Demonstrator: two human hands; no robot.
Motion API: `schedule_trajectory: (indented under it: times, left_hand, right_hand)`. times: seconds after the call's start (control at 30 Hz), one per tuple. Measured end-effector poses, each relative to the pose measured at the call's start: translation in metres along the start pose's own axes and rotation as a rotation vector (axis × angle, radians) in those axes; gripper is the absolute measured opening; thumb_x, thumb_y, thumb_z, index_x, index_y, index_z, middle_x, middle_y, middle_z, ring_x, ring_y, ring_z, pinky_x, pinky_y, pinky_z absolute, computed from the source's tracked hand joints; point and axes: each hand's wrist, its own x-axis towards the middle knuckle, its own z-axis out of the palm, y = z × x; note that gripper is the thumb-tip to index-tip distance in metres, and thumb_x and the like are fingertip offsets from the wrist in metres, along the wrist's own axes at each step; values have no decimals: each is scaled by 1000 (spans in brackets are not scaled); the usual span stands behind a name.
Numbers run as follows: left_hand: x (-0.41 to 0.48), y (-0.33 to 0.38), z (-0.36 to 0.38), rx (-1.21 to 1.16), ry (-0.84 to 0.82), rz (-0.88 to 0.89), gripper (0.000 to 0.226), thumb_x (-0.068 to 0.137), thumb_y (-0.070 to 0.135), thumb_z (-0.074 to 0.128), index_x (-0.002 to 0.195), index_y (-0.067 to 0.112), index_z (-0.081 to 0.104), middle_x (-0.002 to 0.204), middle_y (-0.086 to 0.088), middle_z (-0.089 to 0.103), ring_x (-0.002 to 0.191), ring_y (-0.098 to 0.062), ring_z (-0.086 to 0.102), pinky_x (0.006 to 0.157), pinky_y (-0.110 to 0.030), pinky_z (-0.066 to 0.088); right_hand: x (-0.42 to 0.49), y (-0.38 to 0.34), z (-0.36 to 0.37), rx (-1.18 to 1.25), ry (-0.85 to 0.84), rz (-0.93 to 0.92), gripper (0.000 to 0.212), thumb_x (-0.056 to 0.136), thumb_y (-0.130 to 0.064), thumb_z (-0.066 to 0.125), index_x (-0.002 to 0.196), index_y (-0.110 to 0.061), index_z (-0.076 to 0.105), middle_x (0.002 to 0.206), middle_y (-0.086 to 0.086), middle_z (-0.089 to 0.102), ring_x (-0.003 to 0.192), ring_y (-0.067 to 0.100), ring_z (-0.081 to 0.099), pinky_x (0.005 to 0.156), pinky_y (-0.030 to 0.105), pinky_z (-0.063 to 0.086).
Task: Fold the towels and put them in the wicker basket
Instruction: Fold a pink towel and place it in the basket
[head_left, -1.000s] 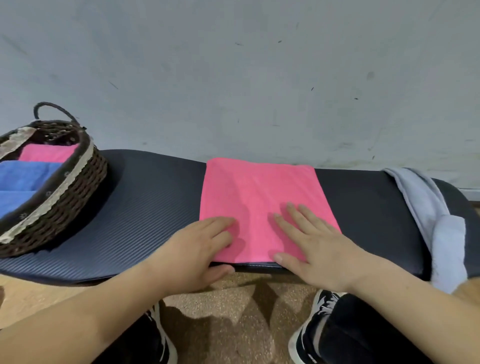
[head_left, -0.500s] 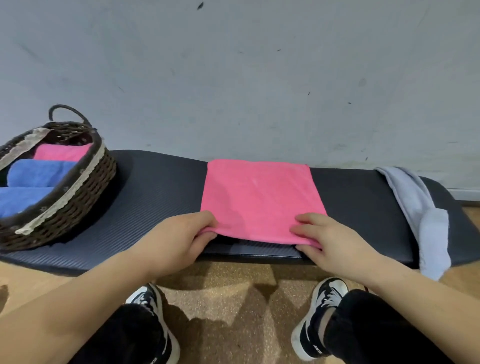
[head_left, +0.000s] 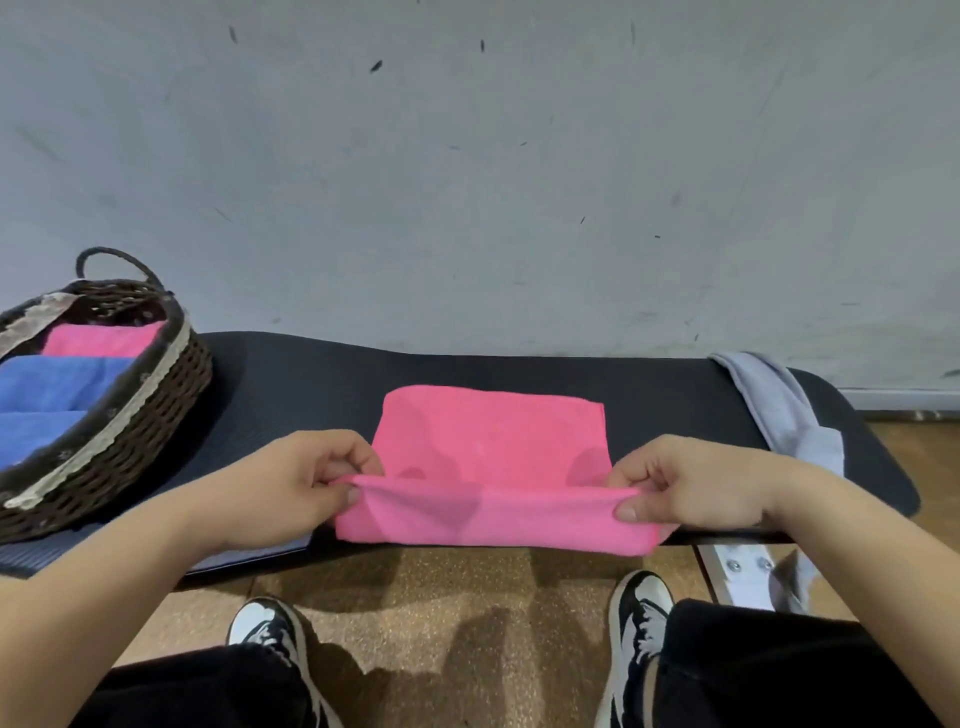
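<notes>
Left hand (head_left: 291, 488): pinching the near left corner of the pink towel (head_left: 493, 441) between thumb and curled fingers, lifting it off the surface.
Right hand (head_left: 691, 483): doing the same at the near right corner, thumb under, fingers curled over the hem.
Change noted: a second ago both palms were lying flat on the cloth, smoothing it; half a second ago the fingers were closing on the near edge; now that edge is hanging raised between the two hands as a loose roll, while the far half is lying flat on the black padded mat (head_left: 322, 384).
Reading (a judgement): the smoothing is over and a further fold is starting, the near edge probably heading for the far one.
Wicker basket (head_left: 135, 441): sitting at the left end of the mat, well apart from the hands, holding two blue towels (head_left: 47, 387) and a folded pink towel (head_left: 104, 338).
Grey towel (head_left: 779, 410): draping over the right end of the mat, unfolded and awaiting its turn.
Status: task running partway, one towel in hand, one waiting
</notes>
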Motion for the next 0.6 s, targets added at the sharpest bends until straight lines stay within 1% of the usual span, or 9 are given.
schedule_trajectory:
  times: [0.07, 0.1, 0.2, 0.27, 0.33, 0.4, 0.5, 0.53, 0.6]
  left_hand:
    - [2, 2, -2, -105, 31, -43, 22, 101, 1, 56, 105, 18, 68, 91, -22, 72, 77, -28, 67, 67, -36, 57]
    - [6, 3, -4, -136, 68, -71, 18, 101, 2, 56, 105, 16, 67, 88, -23, 72, 74, -26, 68, 68, -35, 59]
    - [24, 2, -12, -107, 194, -101, 11, 102, 11, 60, 104, 18, 67, 83, -13, 76, 70, -26, 71, 70, -42, 62]
    - [41, 5, -17, -113, 280, -116, 8, 101, 14, 61, 103, 19, 68, 83, -7, 78, 72, -20, 74, 69, -38, 62]
    - [60, 9, -18, -120, 367, -134, 7, 100, 15, 63, 101, 18, 69, 83, -3, 79, 77, -19, 76, 69, -35, 62]
    - [80, 10, -17, -47, 453, -134, 7, 99, 17, 64, 98, 21, 69, 80, 0, 78, 79, -21, 75, 72, -37, 62]
    - [109, 9, -14, 82, 527, -137, 8, 97, 18, 64, 96, 24, 70, 86, 7, 75, 83, -12, 70, 70, -29, 55]
    - [117, 7, -12, 120, 529, -145, 8, 96, 18, 63, 96, 24, 69, 89, 8, 73, 84, -10, 68, 68, -26, 52]
    - [129, 2, -6, 217, 496, -163, 9, 95, 18, 63, 96, 24, 70, 89, 7, 70, 85, -10, 66, 66, -23, 49]
  right_hand:
    - [5, -4, -2, 261, 56, -4, 13, 96, -9, 69, 106, -4, 75, 93, 16, 76, 83, 21, 74, 72, 30, 59]
    - [9, -5, -4, 360, 128, -6, 13, 94, -8, 71, 106, -2, 74, 93, 21, 76, 81, 26, 75, 70, 34, 61]
    - [28, -1, -14, 459, 421, 2, 13, 89, -9, 77, 99, 0, 75, 81, 20, 73, 66, 25, 70, 58, 33, 62]
    - [41, 1, -19, 469, 570, 3, 13, 88, -12, 79, 93, -1, 75, 76, 17, 72, 61, 19, 67, 55, 31, 59]
    - [57, 4, -22, 449, 648, 20, 12, 88, -13, 79, 89, -2, 74, 76, 15, 72, 62, 19, 66, 56, 34, 59]
    - [74, 8, -23, 383, 697, 59, 13, 89, -15, 79, 85, -4, 73, 77, 14, 72, 63, 21, 66, 58, 37, 61]
    - [98, 19, -24, 248, 757, 122, 15, 88, -22, 78, 79, -11, 73, 78, 9, 73, 66, 23, 68, 62, 43, 63]
    - [104, 23, -24, 205, 760, 138, 14, 87, -23, 78, 78, -14, 74, 77, 5, 73, 69, 23, 69, 65, 44, 63]
    - [111, 30, -22, 67, 755, 181, 12, 88, -26, 75, 79, -18, 73, 78, -2, 71, 77, 18, 69, 68, 36, 58]
